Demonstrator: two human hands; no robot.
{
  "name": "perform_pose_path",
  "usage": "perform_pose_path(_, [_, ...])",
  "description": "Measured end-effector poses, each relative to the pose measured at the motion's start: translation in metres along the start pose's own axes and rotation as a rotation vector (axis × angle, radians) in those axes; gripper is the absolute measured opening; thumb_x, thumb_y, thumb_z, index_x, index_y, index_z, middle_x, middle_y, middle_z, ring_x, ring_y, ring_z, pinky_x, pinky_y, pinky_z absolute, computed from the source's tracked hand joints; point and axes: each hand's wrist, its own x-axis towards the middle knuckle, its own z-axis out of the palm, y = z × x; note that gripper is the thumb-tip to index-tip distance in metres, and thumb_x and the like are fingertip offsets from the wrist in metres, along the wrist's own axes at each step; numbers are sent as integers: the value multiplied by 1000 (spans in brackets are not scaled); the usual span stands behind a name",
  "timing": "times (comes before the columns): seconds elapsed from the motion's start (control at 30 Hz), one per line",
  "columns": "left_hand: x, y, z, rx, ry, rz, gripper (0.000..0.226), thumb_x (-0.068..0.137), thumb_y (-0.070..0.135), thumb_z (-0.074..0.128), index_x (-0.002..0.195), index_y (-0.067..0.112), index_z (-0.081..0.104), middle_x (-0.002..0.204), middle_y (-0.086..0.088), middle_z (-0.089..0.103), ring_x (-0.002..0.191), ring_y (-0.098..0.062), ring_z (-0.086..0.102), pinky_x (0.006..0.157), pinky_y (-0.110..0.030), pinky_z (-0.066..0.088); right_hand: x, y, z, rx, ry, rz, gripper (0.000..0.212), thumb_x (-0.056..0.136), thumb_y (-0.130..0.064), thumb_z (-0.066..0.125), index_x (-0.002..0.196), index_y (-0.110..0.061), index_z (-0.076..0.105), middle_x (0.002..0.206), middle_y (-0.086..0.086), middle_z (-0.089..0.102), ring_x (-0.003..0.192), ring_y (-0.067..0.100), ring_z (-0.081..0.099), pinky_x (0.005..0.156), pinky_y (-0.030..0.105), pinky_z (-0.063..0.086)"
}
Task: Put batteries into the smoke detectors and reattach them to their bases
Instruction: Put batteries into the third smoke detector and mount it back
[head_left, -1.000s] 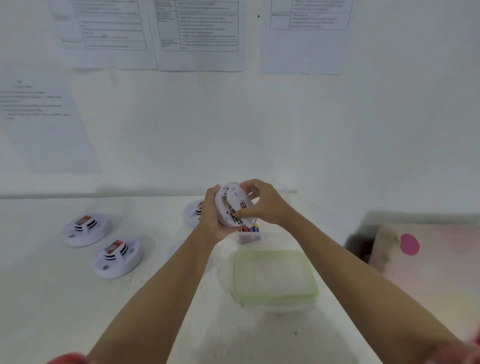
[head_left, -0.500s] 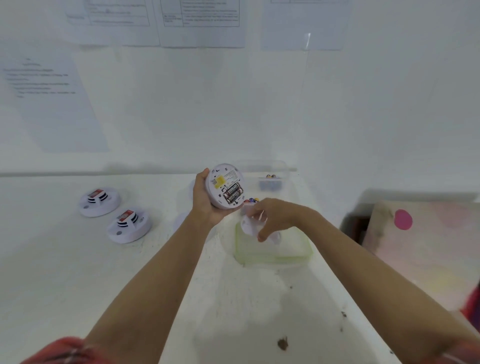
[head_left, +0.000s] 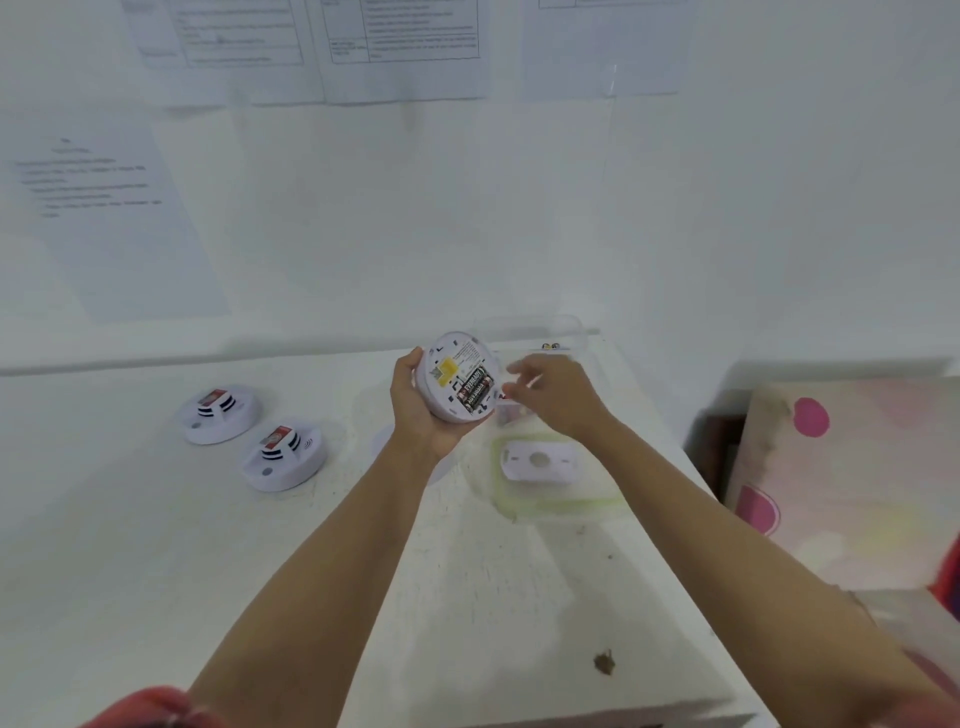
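My left hand (head_left: 422, 410) grips a round white smoke detector (head_left: 457, 375), tilted so its back faces me; black batteries (head_left: 474, 391) sit in its compartment beside a yellow sticker. My right hand (head_left: 553, 397) hovers just right of the detector with relaxed fingers and holds nothing. A white base plate (head_left: 537, 461) with a round hole lies on the green-rimmed container lid (head_left: 558, 506). Two assembled detectors (head_left: 218, 414) (head_left: 284, 455) rest on the white table at the left.
A clear plastic box (head_left: 540, 338) holding loose batteries stands behind my hands by the wall. Papers hang on the wall. The table's right edge (head_left: 670, 452) drops off beside a pink patterned surface (head_left: 852, 467). A dark speck (head_left: 602, 662) lies near the front.
My right hand let go of the detector, laid the white base plate on the green-rimmed lid, then rose back beside the detector. My left hand turned the battery side toward me.
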Motion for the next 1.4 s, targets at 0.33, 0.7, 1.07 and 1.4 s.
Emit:
perform_pose_path(0.33, [61, -10, 34, 60, 22, 73, 49, 86, 49, 39, 114, 14, 57, 105, -10, 60, 97, -25, 56, 85, -35, 44, 45, -8, -6, 136, 90, -22, 54, 79, -28, 72, 124, -2, 58, 120, 12, 53, 107, 25, 55, 80, 17, 40])
perform_pose_path(0.7, [118, -17, 59, 3, 20, 24, 44, 87, 52, 40, 100, 14, 60, 96, -11, 59, 91, -26, 56, 85, -41, 43, 111, 30, -34, 117, 37, -51, 54, 66, -26, 83, 111, -3, 65, 99, 9, 63, 84, 11, 51, 61, 10, 36])
perform_pose_path(1.07, [130, -13, 57, 31, 56, 49, 39, 89, 46, 36, 91, 14, 58, 87, -7, 56, 83, -21, 53, 76, -35, 42, 133, 35, -36, 127, -103, -111, 38, 68, -17, 82, 94, 7, 68, 68, 0, 47, 72, 19, 43, 61, 28, 36])
perform_pose_path(1.4, [134, -12, 53, 43, 77, 2, 41, 86, 48, 35, 94, 16, 58, 90, -8, 54, 85, -21, 50, 74, -31, 38, 135, 41, -39, 14, -114, -179, 43, 70, -18, 80, 110, -5, 69, 104, 18, 67, 97, 28, 62, 91, 41, 49])
